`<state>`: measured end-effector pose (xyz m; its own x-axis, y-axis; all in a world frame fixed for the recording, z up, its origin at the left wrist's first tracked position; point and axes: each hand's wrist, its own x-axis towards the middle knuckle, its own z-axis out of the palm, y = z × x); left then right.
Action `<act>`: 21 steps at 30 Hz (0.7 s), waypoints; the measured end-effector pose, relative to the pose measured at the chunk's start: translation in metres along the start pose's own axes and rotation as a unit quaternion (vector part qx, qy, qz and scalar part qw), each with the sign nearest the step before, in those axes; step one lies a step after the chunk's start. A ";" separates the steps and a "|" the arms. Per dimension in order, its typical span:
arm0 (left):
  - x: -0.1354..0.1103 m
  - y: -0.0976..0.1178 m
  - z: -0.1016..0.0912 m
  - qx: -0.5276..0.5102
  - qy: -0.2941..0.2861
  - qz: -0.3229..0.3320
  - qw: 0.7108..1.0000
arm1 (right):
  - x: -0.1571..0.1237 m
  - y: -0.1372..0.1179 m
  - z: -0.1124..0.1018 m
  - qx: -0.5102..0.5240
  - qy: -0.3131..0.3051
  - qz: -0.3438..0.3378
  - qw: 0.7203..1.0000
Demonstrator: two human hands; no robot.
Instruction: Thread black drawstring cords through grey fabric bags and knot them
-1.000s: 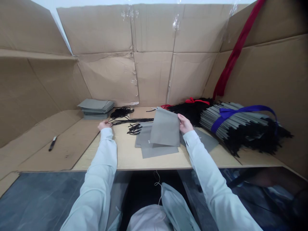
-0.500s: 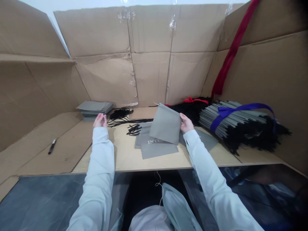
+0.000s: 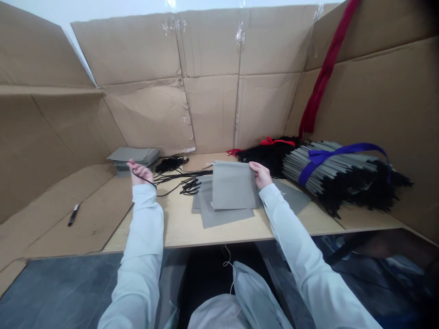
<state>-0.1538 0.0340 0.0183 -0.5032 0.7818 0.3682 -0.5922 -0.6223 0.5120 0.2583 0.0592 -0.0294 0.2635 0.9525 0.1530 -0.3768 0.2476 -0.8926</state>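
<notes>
My right hand (image 3: 261, 174) grips the upper right corner of a grey fabric bag (image 3: 233, 186), holding it nearly flat just above a small pile of the same grey bags (image 3: 219, 214) on the wooden table (image 3: 178, 224). My left hand (image 3: 139, 172) is raised at the left and pinches a thin black cord (image 3: 161, 189) that trails right toward a loose bunch of black cords (image 3: 178, 169). Both arms are in pale long sleeves.
A stack of grey bags (image 3: 135, 156) lies at the back left. A big bundle of grey bags with black cords, tied with a blue ribbon (image 3: 339, 157), fills the right side. A black marker (image 3: 73, 214) lies on cardboard at left. Cardboard walls enclose the table; a red strap (image 3: 322, 77) hangs at right.
My left hand has lifted off the table with a black cord pulled from the bunch. My right hand has lowered the grey bag from a tilted pose to nearly flat over the pile.
</notes>
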 end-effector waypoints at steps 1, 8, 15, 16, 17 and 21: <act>-0.007 -0.007 0.012 0.033 -0.014 -0.031 0.999 | -0.002 0.001 0.002 -0.021 -0.011 0.003 1.000; -0.064 -0.077 0.054 0.244 -0.160 -0.315 0.903 | -0.007 0.008 0.010 -0.092 -0.023 0.015 0.995; -0.086 -0.103 0.057 0.241 -0.134 -0.391 0.878 | -0.008 0.006 0.010 -0.109 -0.020 -0.003 0.994; -0.087 -0.104 0.058 0.235 -0.122 -0.393 0.880 | -0.008 0.006 0.010 -0.106 -0.018 -0.004 0.994; -0.088 -0.105 0.058 0.233 -0.113 -0.388 0.885 | -0.008 0.006 0.010 -0.102 -0.014 -0.005 0.995; -0.090 -0.108 0.057 0.235 -0.122 -0.343 0.901 | -0.006 0.007 0.009 -0.100 0.001 -0.012 0.995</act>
<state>-0.0081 0.0330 -0.0261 0.0667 0.9973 -0.0293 -0.3514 0.0510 0.9348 0.2458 0.0566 -0.0328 0.2725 0.9461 0.1750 -0.1862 0.2303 -0.9551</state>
